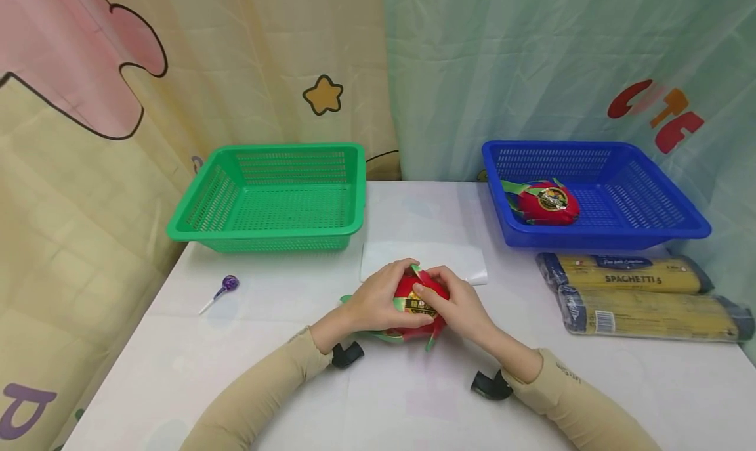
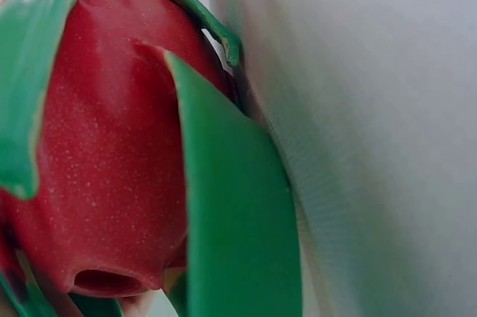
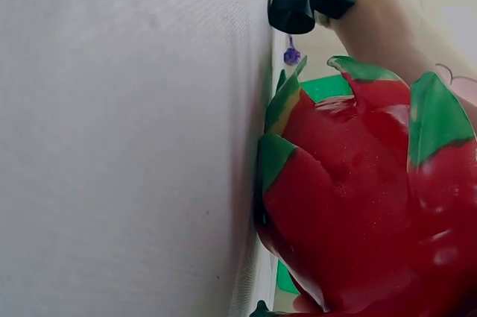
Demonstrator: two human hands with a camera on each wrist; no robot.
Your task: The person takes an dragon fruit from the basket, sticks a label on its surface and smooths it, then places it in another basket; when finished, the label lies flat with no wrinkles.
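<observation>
A red dragon fruit (image 1: 416, 332) with green-tipped scales and a black-and-gold label lies at the middle of the white table, between both hands. My left hand (image 1: 378, 300) grips its left and far side, thumb stretched across the near part of the label. From the right, my right hand (image 1: 466, 310) holds the fruit with its thumb over the label. In the left wrist view the dragon fruit (image 2: 119, 145) shows a small round hollow at one end and long green scales. Its glossy red skin fills much of the right wrist view, close beside the white tabletop.
A green basket (image 1: 266, 239) stands at the back left. In the blue basket (image 1: 608, 236) at the back right lies another dragon fruit (image 1: 540, 205). Two spaghetti packs (image 1: 626, 274) lie at the right, a purple lollipop (image 1: 229, 283) at the left. A white sheet (image 1: 378, 257) lies behind the hands.
</observation>
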